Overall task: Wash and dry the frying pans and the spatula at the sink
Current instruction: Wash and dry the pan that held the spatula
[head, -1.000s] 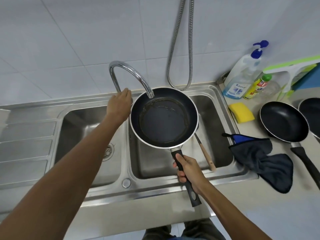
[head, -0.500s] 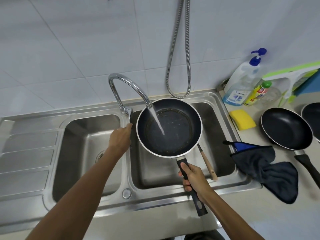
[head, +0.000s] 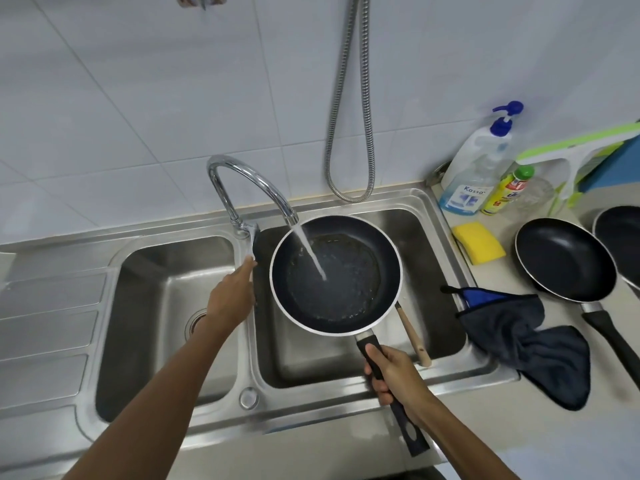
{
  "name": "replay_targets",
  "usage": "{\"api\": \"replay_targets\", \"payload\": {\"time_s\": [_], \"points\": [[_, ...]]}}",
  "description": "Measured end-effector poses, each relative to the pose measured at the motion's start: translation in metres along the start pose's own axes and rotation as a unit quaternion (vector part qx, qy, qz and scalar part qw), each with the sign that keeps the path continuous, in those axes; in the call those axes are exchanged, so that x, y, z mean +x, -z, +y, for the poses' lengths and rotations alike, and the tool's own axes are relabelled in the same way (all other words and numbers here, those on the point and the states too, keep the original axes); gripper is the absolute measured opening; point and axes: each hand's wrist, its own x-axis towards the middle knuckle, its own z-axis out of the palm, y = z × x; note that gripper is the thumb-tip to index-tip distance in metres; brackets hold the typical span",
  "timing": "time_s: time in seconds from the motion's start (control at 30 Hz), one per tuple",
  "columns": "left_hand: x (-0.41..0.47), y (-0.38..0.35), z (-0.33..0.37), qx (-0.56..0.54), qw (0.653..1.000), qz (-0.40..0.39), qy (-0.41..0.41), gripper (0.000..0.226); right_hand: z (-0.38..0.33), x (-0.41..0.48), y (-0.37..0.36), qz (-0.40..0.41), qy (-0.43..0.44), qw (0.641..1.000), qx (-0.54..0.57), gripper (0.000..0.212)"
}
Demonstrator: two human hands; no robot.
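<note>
My right hand (head: 394,375) grips the black handle of a dark frying pan (head: 363,296) and holds it over the right basin. Water from the curved tap (head: 249,178) streams into the pan and pools on its greasy bottom. My left hand (head: 230,296) reaches to the end of the tap lever (head: 252,242) and holds it at the fingertips. The spatula's wooden handle (head: 414,337) sticks out from under the pan in the right basin; its blade is hidden. Two more black pans (head: 564,261) (head: 620,244) lie on the counter at the right.
A dark cloth (head: 519,341) hangs over the sink's right rim. A yellow sponge (head: 479,242), a soap pump bottle (head: 474,174), a yellow bottle (head: 505,192) and a green squeegee (head: 571,150) stand behind. A shower hose (head: 349,133) loops down the wall. Left basin (head: 166,306) holds nothing.
My left hand came down from the tap's base along the lever to its end, and water started running. The stream now lands in the pan, which holds some water.
</note>
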Motion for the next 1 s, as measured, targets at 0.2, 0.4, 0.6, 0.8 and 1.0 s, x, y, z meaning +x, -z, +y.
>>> {"api": "replay_targets", "payload": {"time_s": [0.2,0.4,0.6,0.8,1.0], "points": [[0.004,-0.003,0.001,-0.031,0.999,0.020,0.003,0.047,-0.007,0.001,0.013,0.042,0.003,0.999,0.013,0.031],[0.011,0.003,-0.003,-0.003,1.000,0.014,0.003,0.040,-0.012,0.011,-0.008,0.009,0.010,1.000,0.014,0.029],[0.015,-0.003,-0.006,0.007,0.999,0.050,-0.004,0.030,0.008,-0.011,-0.001,-0.028,-0.005,1.000,0.003,0.030],[0.017,-0.005,-0.003,0.001,0.999,0.054,-0.001,0.028,0.005,-0.005,0.013,0.022,-0.011,0.999,0.036,0.028],[0.022,0.006,-0.004,-0.008,1.000,0.027,0.007,0.023,-0.010,0.009,-0.006,0.014,-0.001,1.000,0.027,0.028]]}}
